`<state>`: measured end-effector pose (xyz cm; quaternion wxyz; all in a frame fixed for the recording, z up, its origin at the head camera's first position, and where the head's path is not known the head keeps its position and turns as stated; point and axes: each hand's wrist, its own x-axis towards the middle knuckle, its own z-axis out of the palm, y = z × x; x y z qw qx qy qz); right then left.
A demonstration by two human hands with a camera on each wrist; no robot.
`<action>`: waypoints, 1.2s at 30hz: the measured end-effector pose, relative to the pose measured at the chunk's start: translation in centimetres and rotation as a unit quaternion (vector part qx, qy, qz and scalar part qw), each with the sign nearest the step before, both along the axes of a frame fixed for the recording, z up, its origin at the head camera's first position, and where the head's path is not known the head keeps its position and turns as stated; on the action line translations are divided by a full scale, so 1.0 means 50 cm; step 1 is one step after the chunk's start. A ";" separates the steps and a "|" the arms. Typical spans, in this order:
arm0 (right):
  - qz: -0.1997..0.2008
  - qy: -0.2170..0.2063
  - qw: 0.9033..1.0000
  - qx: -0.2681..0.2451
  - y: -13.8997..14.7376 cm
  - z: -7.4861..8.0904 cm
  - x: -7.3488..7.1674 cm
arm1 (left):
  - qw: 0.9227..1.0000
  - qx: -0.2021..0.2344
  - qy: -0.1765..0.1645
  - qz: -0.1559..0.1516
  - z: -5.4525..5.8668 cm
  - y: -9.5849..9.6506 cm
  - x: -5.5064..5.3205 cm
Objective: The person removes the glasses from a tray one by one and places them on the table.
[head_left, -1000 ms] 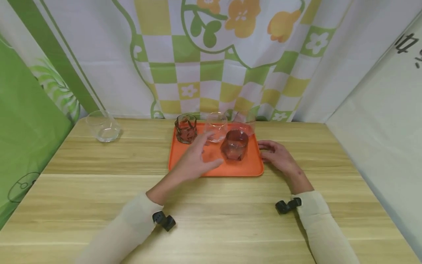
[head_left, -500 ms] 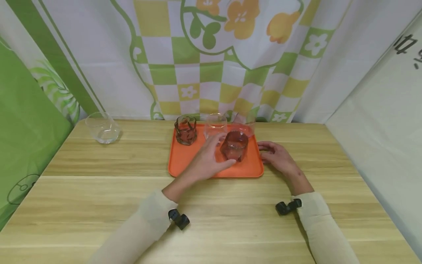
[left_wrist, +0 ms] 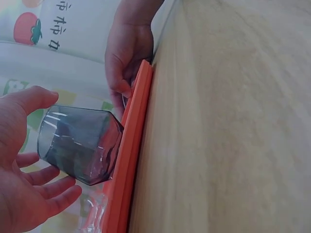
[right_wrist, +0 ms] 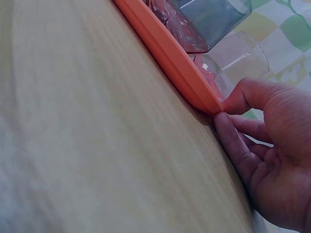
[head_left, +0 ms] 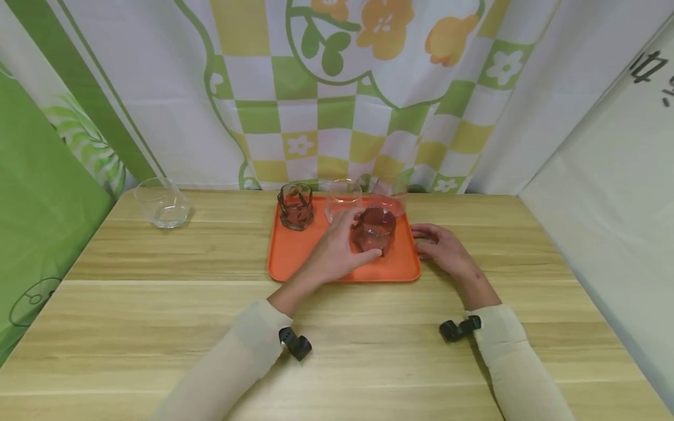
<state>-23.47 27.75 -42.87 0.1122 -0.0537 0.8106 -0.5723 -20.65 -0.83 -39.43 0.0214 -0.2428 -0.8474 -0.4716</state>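
Note:
My left hand is curled round a grey-tinted tumbler on the orange tray. In the left wrist view the thumb lies along one side of the tumbler near its rim, and the fingers lie along the other. The tumbler's base is at the tray's raised edge in that view. My right hand is at the tray's right side. The right wrist view shows its thumb and a finger pinching the rim of the tray at a corner.
A brown faceted glass and a clear glass stand at the tray's back, beside a faintly pink clear glass. Another clear glass stands alone at the table's far left. A patterned curtain hangs behind the wooden table.
My left hand has moved right across the tray and come round the grey-tinted tumbler. The right hand stays at the tray's edge.

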 end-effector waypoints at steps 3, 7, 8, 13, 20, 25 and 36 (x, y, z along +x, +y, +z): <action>0.001 0.001 1.000 0.003 0.000 -0.002 -0.002 | 1.000 -0.001 0.004 -0.002 -0.004 0.007 -0.009; -0.003 0.001 1.000 0.007 0.001 -0.004 -0.004 | 1.000 -0.005 -0.004 -0.009 -0.010 0.017 -0.020; -0.005 0.000 1.000 0.008 0.001 -0.004 -0.004 | 1.000 -0.007 -0.007 -0.010 -0.011 0.018 -0.023; -0.003 0.002 1.000 0.012 0.000 -0.004 -0.002 | 1.000 -0.009 -0.025 -0.013 -0.020 0.024 -0.030; -0.005 0.004 1.000 0.011 0.000 -0.004 -0.003 | 0.999 -0.012 -0.035 -0.007 -0.028 0.032 -0.033; -0.005 0.003 1.000 0.018 0.000 -0.004 -0.004 | 0.999 0.001 -0.036 -0.003 -0.032 0.039 -0.038; -0.004 0.006 1.000 0.013 -0.001 -0.002 -0.002 | 0.999 0.019 -0.027 0.005 -0.042 0.048 -0.046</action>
